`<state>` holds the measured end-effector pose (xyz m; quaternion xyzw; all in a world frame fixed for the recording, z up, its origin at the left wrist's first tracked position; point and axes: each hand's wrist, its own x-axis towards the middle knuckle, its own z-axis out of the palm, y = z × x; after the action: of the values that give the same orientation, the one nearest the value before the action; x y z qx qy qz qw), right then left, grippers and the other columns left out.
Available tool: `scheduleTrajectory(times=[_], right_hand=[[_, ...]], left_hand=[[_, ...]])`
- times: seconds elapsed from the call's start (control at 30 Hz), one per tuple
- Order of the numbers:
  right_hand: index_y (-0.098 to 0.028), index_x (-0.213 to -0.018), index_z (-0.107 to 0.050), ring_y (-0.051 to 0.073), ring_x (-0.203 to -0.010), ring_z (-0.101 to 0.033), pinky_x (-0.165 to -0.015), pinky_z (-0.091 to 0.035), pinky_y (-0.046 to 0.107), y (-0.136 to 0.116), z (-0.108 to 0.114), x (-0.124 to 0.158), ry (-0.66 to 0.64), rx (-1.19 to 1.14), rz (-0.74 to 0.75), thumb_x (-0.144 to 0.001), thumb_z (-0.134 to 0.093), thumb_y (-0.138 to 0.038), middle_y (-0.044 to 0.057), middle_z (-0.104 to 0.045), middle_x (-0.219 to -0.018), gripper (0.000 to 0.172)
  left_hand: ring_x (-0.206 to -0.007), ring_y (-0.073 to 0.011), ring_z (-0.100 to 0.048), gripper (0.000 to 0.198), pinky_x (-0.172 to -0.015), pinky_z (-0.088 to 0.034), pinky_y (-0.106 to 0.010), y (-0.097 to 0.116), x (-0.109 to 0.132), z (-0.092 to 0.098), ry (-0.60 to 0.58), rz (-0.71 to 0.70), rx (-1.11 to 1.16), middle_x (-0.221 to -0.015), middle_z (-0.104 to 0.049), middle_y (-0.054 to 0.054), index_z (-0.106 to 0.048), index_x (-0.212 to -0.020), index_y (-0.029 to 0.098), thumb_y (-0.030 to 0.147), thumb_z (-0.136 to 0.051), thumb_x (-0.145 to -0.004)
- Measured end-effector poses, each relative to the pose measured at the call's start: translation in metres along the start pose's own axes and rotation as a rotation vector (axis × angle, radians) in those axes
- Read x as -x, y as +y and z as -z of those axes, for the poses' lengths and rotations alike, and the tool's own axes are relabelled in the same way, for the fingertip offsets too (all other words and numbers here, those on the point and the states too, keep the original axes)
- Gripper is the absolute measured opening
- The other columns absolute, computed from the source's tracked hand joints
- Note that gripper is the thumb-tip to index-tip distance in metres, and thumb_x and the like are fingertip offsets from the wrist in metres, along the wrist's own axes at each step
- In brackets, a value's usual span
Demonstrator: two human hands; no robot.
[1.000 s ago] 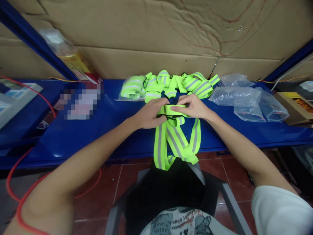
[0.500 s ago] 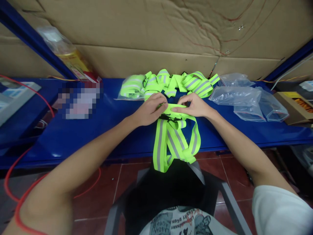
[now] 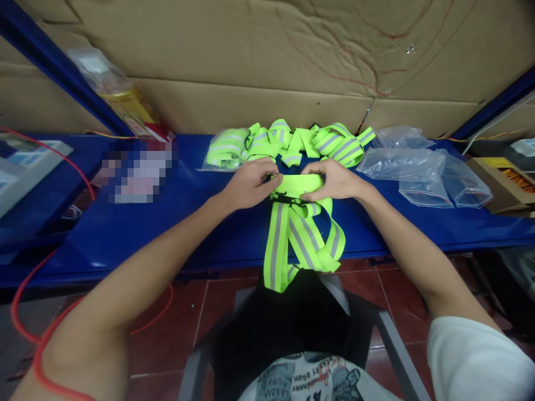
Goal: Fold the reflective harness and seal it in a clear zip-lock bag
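Between my hands is a neon-yellow reflective strap (image 3: 297,184) with a grey stripe, partly folded into a flat band. My left hand (image 3: 256,181) pinches the band's left end between thumb and fingers. Closed round its right end is my right hand (image 3: 330,179), thumb in front. Black buckle-like parts (image 3: 288,199) show just under the folded band. Loose loops of the strap (image 3: 273,245) hang over the table's front edge toward my lap.
Behind my hands lies a row of more neon straps (image 3: 340,146), beside a bagged one (image 3: 228,146). Clear plastic bags (image 3: 405,164) lie to the right, near a cardboard box (image 3: 504,184). A bottle (image 3: 112,83) stands at the back left of the blue table (image 3: 200,223).
My right hand has slid its grip to the band's right end, its thumb lower. More of the folded band shows between my hands. The hanging loops have shifted slightly.
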<state>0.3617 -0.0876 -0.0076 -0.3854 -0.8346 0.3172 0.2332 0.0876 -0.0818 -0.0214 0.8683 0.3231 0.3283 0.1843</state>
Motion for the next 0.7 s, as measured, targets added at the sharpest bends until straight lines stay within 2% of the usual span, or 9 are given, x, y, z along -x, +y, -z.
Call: scheduleTrajectory(times=[0.07,0.17,0.27,0.33,0.4,0.47,0.57,0.63,0.7], right_hand=[[-0.016,-0.089,-0.075,0.016,-0.072,-0.058,-0.066,-0.038,0.029,0.001,0.002,0.000,0.006,0.040,-0.028,-0.070,-0.091,-0.039,0.000,-0.070,-0.079,0.033],[-0.017,-0.084,-0.071,0.017,-0.075,-0.056,-0.069,-0.038,0.030,0.005,0.003,-0.001,0.022,0.122,0.015,-0.070,-0.090,-0.041,0.001,-0.065,-0.084,0.033],[-0.018,-0.080,-0.067,0.017,-0.077,-0.055,-0.071,-0.038,0.031,0.009,0.002,-0.002,-0.009,0.171,0.050,-0.075,-0.087,-0.043,0.002,-0.060,-0.089,0.032],[-0.019,-0.081,-0.065,0.018,-0.078,-0.056,-0.072,-0.038,0.031,0.011,0.002,-0.001,-0.027,0.184,0.062,-0.077,-0.085,-0.043,0.002,-0.058,-0.091,0.031],[-0.020,-0.084,-0.064,0.020,-0.083,-0.057,-0.076,-0.040,0.032,0.011,0.003,-0.001,-0.024,0.188,0.090,-0.078,-0.085,-0.041,0.003,-0.060,-0.093,0.030],[-0.021,-0.086,-0.063,0.021,-0.087,-0.058,-0.079,-0.041,0.033,0.009,0.005,0.000,-0.023,0.177,0.123,-0.078,-0.083,-0.037,0.004,-0.063,-0.095,0.027],[-0.023,-0.084,-0.058,0.020,-0.084,-0.056,-0.076,-0.039,0.031,0.005,0.004,0.000,-0.037,0.124,0.146,-0.082,-0.079,-0.032,0.002,-0.066,-0.090,0.024],[-0.024,-0.082,-0.053,0.020,-0.084,-0.056,-0.074,-0.038,0.030,0.003,0.003,0.000,-0.013,0.101,0.149,-0.083,-0.079,-0.033,0.001,-0.068,-0.089,0.027],[-0.024,-0.083,-0.052,0.022,-0.086,-0.058,-0.076,-0.039,0.031,0.003,0.001,0.000,0.057,0.116,0.157,-0.084,-0.080,-0.036,0.003,-0.070,-0.092,0.031]], left_hand=[[-0.067,-0.0171,-0.057,0.033,-0.062,-0.044,-0.033,-0.001,0.001,-0.002,0.013,0.050,0.085,-0.076,-0.063,-0.003,-0.064,-0.078,0.022,0.046,-0.066,-0.100],[-0.053,-0.0133,-0.059,0.031,-0.048,-0.045,-0.027,-0.003,0.003,-0.005,0.015,0.186,0.314,-0.070,-0.065,0.000,-0.067,-0.085,0.021,0.049,-0.080,-0.093],[-0.049,-0.0114,-0.065,0.034,-0.043,-0.053,-0.025,-0.004,0.004,-0.005,-0.004,0.256,0.460,-0.088,-0.074,-0.003,-0.074,-0.100,0.020,0.047,-0.089,-0.086],[-0.051,-0.0112,-0.068,0.036,-0.043,-0.057,-0.024,-0.004,0.004,-0.005,-0.030,0.245,0.469,-0.101,-0.077,-0.008,-0.078,-0.102,0.018,0.048,-0.090,-0.085],[-0.053,-0.0113,-0.070,0.035,-0.044,-0.059,-0.023,-0.004,0.004,-0.005,-0.052,0.235,0.466,-0.104,-0.077,-0.009,-0.079,-0.098,0.017,0.049,-0.090,-0.086],[-0.055,-0.0125,-0.072,0.035,-0.044,-0.060,-0.023,-0.004,0.004,-0.006,-0.067,0.245,0.481,-0.100,-0.077,-0.009,-0.079,-0.098,0.017,0.048,-0.090,-0.086],[-0.055,-0.0132,-0.069,0.033,-0.045,-0.058,-0.022,-0.006,0.005,-0.009,-0.095,0.257,0.480,-0.082,-0.074,-0.005,-0.077,-0.103,0.017,0.044,-0.088,-0.087],[-0.056,-0.0121,-0.066,0.028,-0.048,-0.055,-0.022,-0.006,0.005,-0.011,-0.048,0.204,0.402,-0.076,-0.072,-0.003,-0.076,-0.103,0.018,0.039,-0.085,-0.088],[-0.066,-0.0132,-0.068,0.022,-0.055,-0.057,-0.023,-0.004,0.006,-0.012,0.050,0.093,0.270,-0.085,-0.074,-0.005,-0.075,-0.101,0.018,0.035,-0.082,-0.088]])
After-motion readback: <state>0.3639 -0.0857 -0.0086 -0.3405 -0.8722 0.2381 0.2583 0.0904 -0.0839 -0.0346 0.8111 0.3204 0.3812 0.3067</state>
